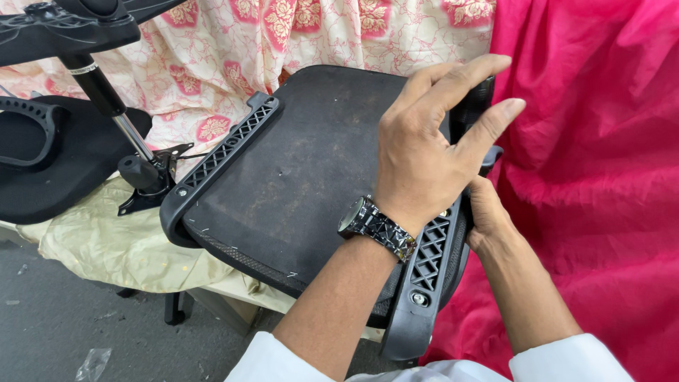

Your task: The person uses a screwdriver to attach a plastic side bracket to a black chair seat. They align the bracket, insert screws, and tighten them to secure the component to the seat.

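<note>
- The left hand [424, 152] lies flat on the right part of a black chair seat [297, 170], fingers spread and loosely bent, their tips reaching toward a black part at the seat's right edge; it presses rather than grasps.
- A dark metal watch [376, 228] sits on the left wrist.
- The right hand [488, 216] is below and behind the left, curled around the seat's right side by the latticed plastic rail [430, 258]; its fingers are hidden, so I cannot tell how tightly it holds.
- The seat is tilted, resting on a table draped in a pale yellow cloth [106, 247], with a floral cloth [233, 49] behind it and a red cloth [594, 177] to its right.
- A second latticed rail [226, 145] runs along the seat's left edge.
- To the left, well apart from the hands, stand a gas cylinder [113, 113] on a black bracket and another black seat [49, 163].
- White sleeves [283, 361] cover both forearms near the bottom edge.
</note>
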